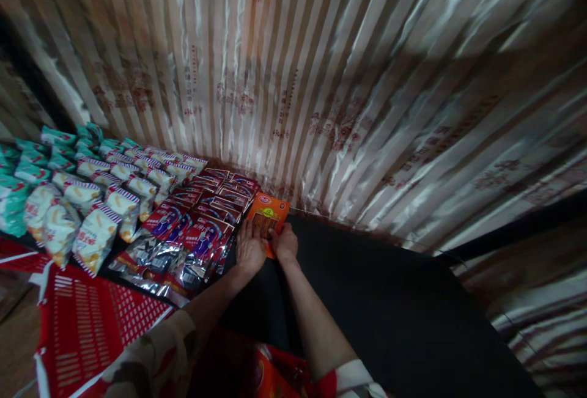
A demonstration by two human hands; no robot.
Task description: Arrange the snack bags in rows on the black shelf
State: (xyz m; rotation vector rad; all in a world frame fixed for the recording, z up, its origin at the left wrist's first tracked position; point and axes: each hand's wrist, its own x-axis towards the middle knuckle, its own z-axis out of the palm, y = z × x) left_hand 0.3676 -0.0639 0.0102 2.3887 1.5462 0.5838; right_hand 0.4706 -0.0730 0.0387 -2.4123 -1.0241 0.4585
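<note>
An orange snack packet (270,207) with a window showing brown food lies at the back of the black table, right against the dark red packets (211,224). My left hand (251,246) rests on its left edge with the fingers stretched out flat. My right hand (285,243) grips its lower right edge, thumb on top and the other fingers partly hidden. The dark red packets overlap in rows beside my left hand. Below my arms, more orange packaging (270,379) shows in a red container near my body, partly cut off by the frame.
White snack bags (98,233) with striped tops stand in rows on the left, with green bags (32,165) beyond them. A red plastic basket (87,324) sits at the front left. The black tabletop (389,306) extends to the right. A pleated, printed curtain (293,80) hangs behind.
</note>
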